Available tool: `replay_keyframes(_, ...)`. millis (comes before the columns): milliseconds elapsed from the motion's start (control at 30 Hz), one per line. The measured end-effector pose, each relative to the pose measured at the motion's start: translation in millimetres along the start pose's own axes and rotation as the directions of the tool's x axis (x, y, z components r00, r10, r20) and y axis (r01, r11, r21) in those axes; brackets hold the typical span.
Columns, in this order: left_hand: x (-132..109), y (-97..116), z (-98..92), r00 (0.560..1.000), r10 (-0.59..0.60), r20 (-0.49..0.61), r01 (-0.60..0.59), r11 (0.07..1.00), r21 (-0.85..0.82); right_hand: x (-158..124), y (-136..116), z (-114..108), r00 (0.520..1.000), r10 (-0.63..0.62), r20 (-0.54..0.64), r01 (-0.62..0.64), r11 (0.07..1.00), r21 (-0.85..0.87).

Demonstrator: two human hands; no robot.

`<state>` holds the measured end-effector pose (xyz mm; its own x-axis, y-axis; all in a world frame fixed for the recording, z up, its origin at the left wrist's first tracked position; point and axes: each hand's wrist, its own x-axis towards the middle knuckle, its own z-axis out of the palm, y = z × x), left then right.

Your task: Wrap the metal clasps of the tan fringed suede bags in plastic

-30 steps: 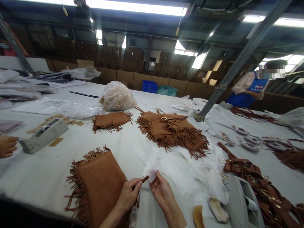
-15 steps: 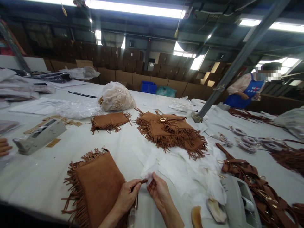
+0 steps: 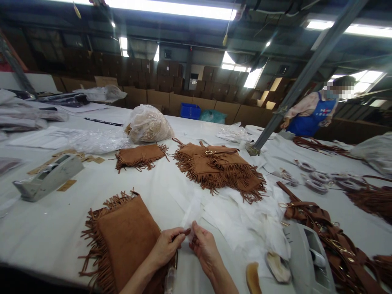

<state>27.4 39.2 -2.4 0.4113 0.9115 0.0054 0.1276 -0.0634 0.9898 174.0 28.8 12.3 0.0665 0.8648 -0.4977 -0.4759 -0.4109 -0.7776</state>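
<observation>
My left hand (image 3: 165,246) pinches the end of a thin brown strap piece (image 3: 185,231) that belongs to the brown suede fringed bag (image 3: 125,237) lying under my left forearm. My right hand (image 3: 204,246) is closed on a small sheet of white tissue paper (image 3: 191,212) and holds it against that strap end. Both hands meet at the near edge of the white table (image 3: 61,228).
More fringed bags (image 3: 220,167) and a fringed piece (image 3: 139,156) lie mid-table by a clear bag of parts (image 3: 148,124). Tape dispensers sit at left (image 3: 47,177) and right (image 3: 309,257). Brown straps (image 3: 324,228) pile at right. A person in a blue apron (image 3: 309,112) stands far right.
My hands have drawn together, bringing the tissue onto the strap end. The other hand at the far left edge has left the view. The camera shifted slightly.
</observation>
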Motion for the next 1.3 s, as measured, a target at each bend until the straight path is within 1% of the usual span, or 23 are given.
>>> replay_keyframes(100,2.4,-0.1,0.5,0.999,-0.026,0.026,0.028,0.999,-0.042,-0.6,0.6,-4.9,1.000,0.016,0.008,-0.016,1.000,-0.001)
replay_keyframes(233,3.5,2.6,-2.3,0.995,-0.063,0.083,0.078,0.979,-0.188,3.9,1.2,-7.1,0.999,0.038,-0.019,-0.037,0.999,0.037)
replay_keyframes(300,3.9,2.6,-5.2,0.993,-0.058,0.106,0.080,0.974,-0.213,6.3,-1.0,-6.0,0.998,0.053,-0.035,-0.052,0.998,0.046)
replay_keyframes(400,4.1,-0.3,-9.3,0.988,-0.066,0.139,0.092,0.977,-0.191,8.3,-7.3,-4.4,0.995,0.085,-0.055,-0.083,0.996,0.034)
replay_keyframes(533,4.1,-5.0,-10.5,0.984,-0.073,0.161,0.104,0.975,-0.195,7.9,-16.3,-4.5,0.994,0.098,-0.056,-0.100,0.994,-0.039)
replay_keyframes(800,6.4,-11.0,-7.5,0.987,-0.097,0.130,0.125,0.967,-0.222,4.4,-23.1,-1.6,0.999,0.044,-0.025,-0.046,0.990,-0.135)
replay_keyframes(967,8.3,-14.9,-5.0,0.987,-0.128,0.101,0.148,0.965,-0.218,5.4,-28.0,0.6,0.998,0.031,-0.046,-0.040,0.979,-0.200)
replay_keyframes(1100,8.5,-13.0,-5.1,0.986,-0.122,0.112,0.143,0.969,-0.201,7.7,-31.5,0.4,0.998,0.029,-0.056,-0.042,0.970,-0.240)
replay_keyframes(1300,8.3,-10.9,-7.3,0.985,-0.096,0.142,0.124,0.972,-0.198,5.6,-31.9,0.2,1.000,-0.014,-0.016,0.008,0.953,-0.304)
